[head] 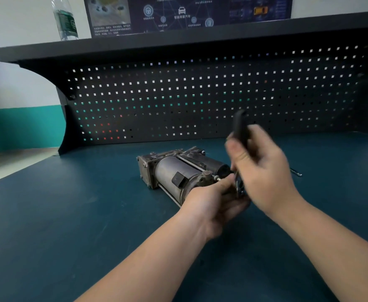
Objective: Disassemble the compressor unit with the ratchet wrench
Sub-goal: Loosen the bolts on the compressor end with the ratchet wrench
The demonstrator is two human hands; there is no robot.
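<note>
At the centre of the frame the compressor unit (178,173) lies on its side on the dark teal counter (69,214), in front of the black pegboard (200,94). The left hand (213,205) curls its fingers round the near end of the unit, while the right hand (263,171), blurred, grips the black handle of the ratchet wrench (240,129), whose head sits at that same end. A plastic water bottle (65,18) stands on the shelf (178,43) at upper left.

compressor unit (178,171) on workbench (69,214), pegboard (178,94) behind
</note>
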